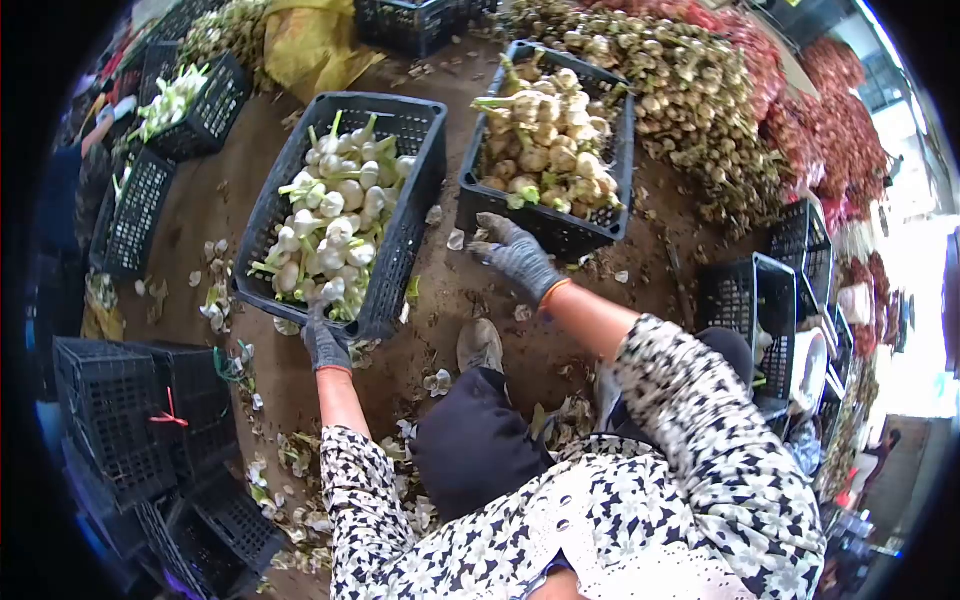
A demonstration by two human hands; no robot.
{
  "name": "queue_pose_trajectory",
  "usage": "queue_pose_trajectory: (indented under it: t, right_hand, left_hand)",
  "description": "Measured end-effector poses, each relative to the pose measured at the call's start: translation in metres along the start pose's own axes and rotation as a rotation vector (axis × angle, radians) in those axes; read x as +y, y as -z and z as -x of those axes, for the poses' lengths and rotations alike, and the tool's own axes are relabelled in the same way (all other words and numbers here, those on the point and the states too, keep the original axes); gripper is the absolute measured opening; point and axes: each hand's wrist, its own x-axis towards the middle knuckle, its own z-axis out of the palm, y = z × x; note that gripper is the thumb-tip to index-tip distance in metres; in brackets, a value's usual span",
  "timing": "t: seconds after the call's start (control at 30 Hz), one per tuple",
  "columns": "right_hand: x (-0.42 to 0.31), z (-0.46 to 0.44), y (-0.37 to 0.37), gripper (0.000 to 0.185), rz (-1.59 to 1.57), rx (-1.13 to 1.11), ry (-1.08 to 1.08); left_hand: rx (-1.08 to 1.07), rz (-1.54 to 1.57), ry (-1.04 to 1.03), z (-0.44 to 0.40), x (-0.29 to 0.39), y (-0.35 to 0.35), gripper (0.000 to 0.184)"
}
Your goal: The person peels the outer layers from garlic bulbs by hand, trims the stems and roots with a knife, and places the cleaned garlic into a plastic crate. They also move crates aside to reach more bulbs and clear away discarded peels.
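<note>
In a grey glove, my left hand [326,342] is at the near edge of a black plastic crate [405,255], its narrow, closed fingers overlapping the rim beside the bulbs. Whether they pinch the rim or a bulb is hard to make out. Cleaned white garlic bulbs [340,215] with short green stems fill that crate. My right hand [522,262], also gloved and dirty at the fingertips, is held with fingers apart and nothing in it. It is just in front of a second black crate [545,228], heaped with browner, untrimmed garlic [550,135].
A large pile of untrimmed garlic [690,110] lies at the back right beside red mesh sacks [835,130]. Stacked black crates [120,420] stand at left, more crates [745,300] at right. Garlic skins litter the ground. A person's arm [98,130] shows at far left.
</note>
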Motion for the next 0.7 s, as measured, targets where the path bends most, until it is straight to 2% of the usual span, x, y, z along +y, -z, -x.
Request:
queue_pose_trajectory:
  t: [0.03, 0.07, 0.1, 0.13, 0.17, 0.2, 0.23, 0.27, 0.3, 0.37, 0.4, 0.43, 0.47, 0.57, 0.63, 0.67, 0.7]
  right_hand:
    - [0.002, 0.009, 0.021, 0.046, 0.197, -0.035, 0.058]
    - [-0.026, 0.026, 0.044, 0.047, 0.411, -0.123, -0.063]
    - [-0.034, 0.032, 0.075, 0.046, 0.575, -0.207, -0.070]
    - [-0.062, 0.056, 0.100, 0.044, 0.567, -0.178, -0.151]
    - [-0.055, 0.066, 0.145, 0.043, 0.926, -0.317, 0.266]
    - [-0.096, 0.089, 0.155, 0.040, 0.436, -0.023, -0.477]
    - [-0.083, 0.101, 0.209, 0.038, 0.617, 0.079, -0.278]
    - [-0.104, 0.131, 0.226, 0.037, 0.816, 0.190, -0.115]
    - [-0.062, 0.148, 0.284, 0.035, 0.679, 0.288, -0.163]
    - [-0.011, 0.210, 0.342, 0.033, 1.662, 0.147, -0.170]
    - [0.021, 0.240, 0.352, 0.028, 1.787, -0.060, -0.362]
    - [0.058, 0.271, 0.347, 0.032, 1.454, 0.079, -0.378]
    - [0.108, 0.264, 0.347, 0.031, 1.279, 0.169, -0.378]
    - [0.281, 0.121, 0.299, 0.027, 1.074, 0.501, -0.370]
    - [0.248, 0.132, 0.287, 0.022, 0.551, 0.582, -0.749]
    - [0.261, 0.139, 0.289, 0.022, 0.540, 0.582, -0.770]
    - [0.287, 0.148, 0.289, 0.021, 0.895, 0.533, -0.614]
  left_hand:
    - [-0.096, 0.097, 0.000, 0.011, 0.005, 0.002, 0.045]
    - [-0.073, 0.153, 0.130, 0.035, 0.012, 0.001, 0.054]
    - [-0.034, 0.095, 0.075, 0.041, 0.001, 0.016, 0.057]
    - [0.005, 0.039, 0.014, 0.044, -0.009, 0.029, 0.059]
    - [0.321, -0.090, 0.122, 0.090, 0.007, 0.002, 0.041]
    - [0.479, -0.204, 0.003, 0.094, -0.023, 0.031, 0.030]
    - [0.457, -0.406, 0.118, 0.118, -0.038, 0.033, 0.024]
    - [0.233, -0.437, 0.060, 0.117, -0.086, 0.089, 0.021]
    - [0.009, -0.441, -0.004, 0.117, -0.131, 0.142, 0.018]
    - [0.122, -0.420, 0.304, 0.191, -0.116, 0.105, 0.018]
    - [0.134, -0.420, 0.374, 0.212, -0.121, 0.094, 0.018]
    - [0.133, -0.437, 0.407, 0.224, -0.122, 0.085, 0.018]
    - [0.099, -0.452, 0.402, 0.225, -0.126, 0.066, 0.018]
    - [0.019, -0.497, 0.362, 0.208, -0.123, 0.012, 0.017]
    - [-0.036, -0.529, 0.332, 0.182, -0.125, -0.032, 0.017]
    - [-0.057, -0.537, 0.321, 0.166, -0.128, -0.055, 0.017]
    - [-0.071, -0.542, 0.311, 0.151, -0.131, -0.078, 0.017]
